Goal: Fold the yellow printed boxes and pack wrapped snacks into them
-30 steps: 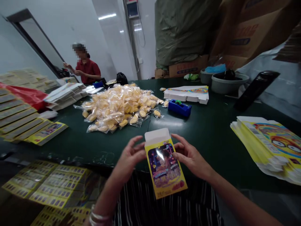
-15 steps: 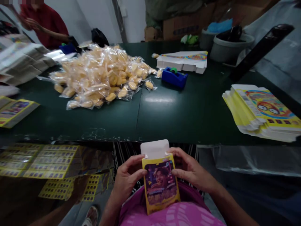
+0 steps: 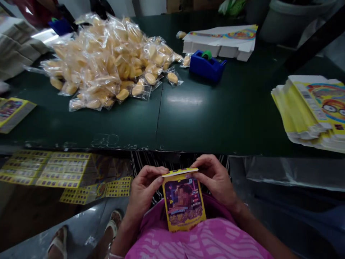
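A yellow box (image 3: pixel 184 205) with a purple printed front is held upright at my lap, below the table's front edge. My left hand (image 3: pixel 149 183) pinches its top left corner between thumb and fingers. At the top right corner, my right hand (image 3: pixel 212 176) grips it the same way. The box's top flap is folded over, showing a narrow yellow strip between my hands. On the green table (image 3: pixel 188 126) beyond lies a large heap of wrapped yellow pieces (image 3: pixel 107 64). Right of the heap stands a blue tape dispenser (image 3: pixel 207 68).
Flat yellow cartons (image 3: pixel 304 111) are stacked at the right, white-sided ones (image 3: pixel 221 41) behind the dispenser. A grey bucket (image 3: pixel 291 21) stands at the back right. Packed yellow boxes (image 3: pixel 61 169) sit below the table at left. A person in red is at the far left.
The white flap that stood up from the box is now folded down, with both my hands at its ends. The view has tilted downward.
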A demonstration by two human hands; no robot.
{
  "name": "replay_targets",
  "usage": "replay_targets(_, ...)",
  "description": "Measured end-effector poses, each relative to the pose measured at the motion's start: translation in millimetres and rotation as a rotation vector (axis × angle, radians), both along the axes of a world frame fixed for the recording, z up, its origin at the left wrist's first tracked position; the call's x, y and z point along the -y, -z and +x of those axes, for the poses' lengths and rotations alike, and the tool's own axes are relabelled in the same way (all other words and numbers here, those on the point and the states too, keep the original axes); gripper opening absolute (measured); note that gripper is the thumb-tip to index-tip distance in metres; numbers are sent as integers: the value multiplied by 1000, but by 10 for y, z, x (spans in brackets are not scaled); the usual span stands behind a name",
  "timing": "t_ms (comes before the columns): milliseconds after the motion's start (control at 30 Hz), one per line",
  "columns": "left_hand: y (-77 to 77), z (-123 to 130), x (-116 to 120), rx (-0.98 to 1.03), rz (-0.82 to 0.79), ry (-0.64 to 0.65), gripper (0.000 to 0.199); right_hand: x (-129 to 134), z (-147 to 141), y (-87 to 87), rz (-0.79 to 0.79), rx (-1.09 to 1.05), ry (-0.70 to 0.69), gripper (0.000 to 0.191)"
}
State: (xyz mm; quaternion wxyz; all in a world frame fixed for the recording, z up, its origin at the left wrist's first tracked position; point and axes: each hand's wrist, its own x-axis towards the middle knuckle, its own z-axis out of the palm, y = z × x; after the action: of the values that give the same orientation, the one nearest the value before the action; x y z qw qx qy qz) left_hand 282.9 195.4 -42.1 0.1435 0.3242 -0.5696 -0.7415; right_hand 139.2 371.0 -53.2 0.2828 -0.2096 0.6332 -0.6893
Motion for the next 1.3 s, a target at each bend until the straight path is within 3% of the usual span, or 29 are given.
replay_targets(133, -121, -1, 19, -31, -60, 175, 12, -77, -22, -94, -36, -13, -116, 18)
replay_targets(333, -247, -86, -97, 85, -115, 141, 16, -50, -21, -217, 8, 156, -175, 14)
replay_targets(600, -384, -314, 77, 138, -128, 306, 15, 134, -167, -404, 145, 95, -168, 7)
replay_targets(767, -317, -328, 120, 93, -163, 324, 14, 92, -109, -359, 124, 18, -133, 12)
replay_targets(933, -184, -224, 75, 90, -143, 203, 13, 17, 6, -263, 112, 8, -75, 12)
replay_targets(1033, -187, -194, 67, 101, -156, 183, 14, 16, -48, -289, 118, -49, -141, 16)
replay_targets(1200, -244, -198, 66, 94, -217, 267, 17, -6, -162, -363, 112, -113, -314, 12)
replay_targets(1300, -243, -200, 47, 102, -222, 294, 20, -47, -137, -348, 121, -127, -287, 14)
